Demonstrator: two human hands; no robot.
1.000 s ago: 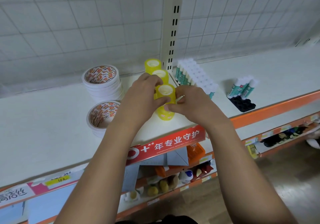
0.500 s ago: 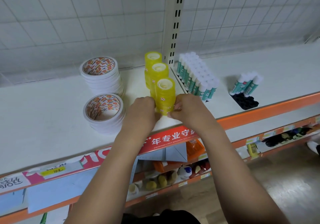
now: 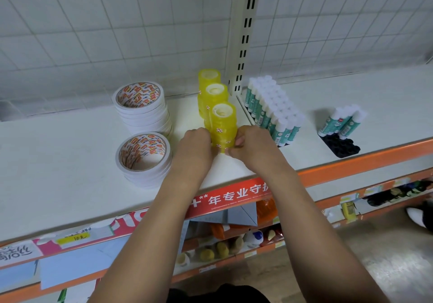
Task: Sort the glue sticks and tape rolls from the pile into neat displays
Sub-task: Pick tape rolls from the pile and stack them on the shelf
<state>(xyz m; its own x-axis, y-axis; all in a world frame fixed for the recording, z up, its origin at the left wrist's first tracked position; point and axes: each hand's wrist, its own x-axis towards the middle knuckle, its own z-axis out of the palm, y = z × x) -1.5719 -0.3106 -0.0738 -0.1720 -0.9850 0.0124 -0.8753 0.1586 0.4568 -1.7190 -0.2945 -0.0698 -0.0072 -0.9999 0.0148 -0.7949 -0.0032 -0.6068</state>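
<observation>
Three stacks of yellow tape rolls stand in a row on the white shelf [image 3: 70, 152]. The nearest yellow stack [image 3: 222, 124] is held at its base from both sides: my left hand [image 3: 195, 145] grips its left side and my right hand [image 3: 250, 145] pinches its right side. Behind it stand the middle yellow stack [image 3: 214, 96] and the far yellow stack [image 3: 208, 76]. Two stacks of white tape rolls stand to the left, one near [image 3: 143, 159] and one far [image 3: 141, 105]. A block of upright glue sticks [image 3: 271, 108] stands right of the yellow stacks.
A black tray [image 3: 339, 144] holds a few glue sticks [image 3: 343, 121] at the right. A slotted metal upright [image 3: 243, 33] and wire grid back the shelf. The shelf's orange front edge [image 3: 351, 169] runs below my wrists. Lower shelves hold other goods.
Both hands moved down from the top of the nearest yellow stack to its base. The stack now shows full height, standing on the shelf.
</observation>
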